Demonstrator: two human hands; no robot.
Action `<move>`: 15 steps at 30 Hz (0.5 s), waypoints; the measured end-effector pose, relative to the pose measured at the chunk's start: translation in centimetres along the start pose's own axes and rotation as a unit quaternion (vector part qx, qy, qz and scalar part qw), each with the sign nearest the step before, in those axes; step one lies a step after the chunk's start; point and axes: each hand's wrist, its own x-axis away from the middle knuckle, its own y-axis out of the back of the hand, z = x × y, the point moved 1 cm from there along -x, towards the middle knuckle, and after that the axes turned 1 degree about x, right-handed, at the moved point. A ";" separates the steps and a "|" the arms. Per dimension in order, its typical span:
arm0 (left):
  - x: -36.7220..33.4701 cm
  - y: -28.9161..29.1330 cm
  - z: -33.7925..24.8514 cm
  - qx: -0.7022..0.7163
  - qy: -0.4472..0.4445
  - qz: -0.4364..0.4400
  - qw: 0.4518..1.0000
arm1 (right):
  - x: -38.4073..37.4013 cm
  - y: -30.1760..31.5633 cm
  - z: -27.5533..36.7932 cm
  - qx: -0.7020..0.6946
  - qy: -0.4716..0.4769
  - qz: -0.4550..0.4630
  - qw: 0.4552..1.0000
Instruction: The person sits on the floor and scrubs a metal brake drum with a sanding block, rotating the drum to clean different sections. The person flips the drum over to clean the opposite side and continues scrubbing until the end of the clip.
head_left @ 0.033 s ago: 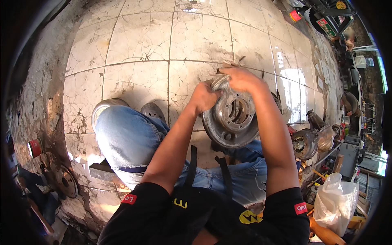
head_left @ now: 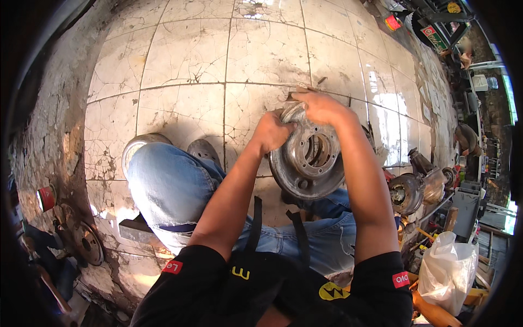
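Note:
A round, worn metal brake backing plate (head_left: 287, 179) is tilted in front of me, with a ring of small bolt holes around its open centre. My left hand (head_left: 272, 132) is closed on the plate's left upper rim, thumb on the near face. At the far edge, my right hand (head_left: 321, 107) has its fingers bent over the top of the plate, next to a small dark metal piece (head_left: 290, 97) that I cannot make out clearly. The plate's right side is partly behind my right forearm, and its underside is hidden.
Cracked pale tiles (head_left: 185, 52) cover the floor. To the right lies a greasy hub and axle housing (head_left: 406, 192), with a clear plastic bag (head_left: 448, 267) nearer me. A metal disc (head_left: 88, 242) and a red can (head_left: 47, 198) stand at the left. My bent knee (head_left: 163, 180) is left of the plate.

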 end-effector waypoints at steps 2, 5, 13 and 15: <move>-0.8 0.0 0.8 0.019 -0.002 -0.007 1.000 | 0.0 0.1 -0.4 -0.028 -0.003 -0.014 1.000; -1.0 0.3 0.9 0.032 0.011 -0.006 0.999 | 0.8 0.4 -0.1 -0.044 -0.007 -0.031 0.999; -0.2 0.1 -0.2 0.011 0.018 -0.005 1.000 | 2.9 -0.6 0.4 -0.083 0.025 -0.153 0.984; -0.4 0.1 0.2 0.054 0.003 -0.018 0.998 | 3.3 -1.0 -0.1 -0.071 0.034 -0.206 0.975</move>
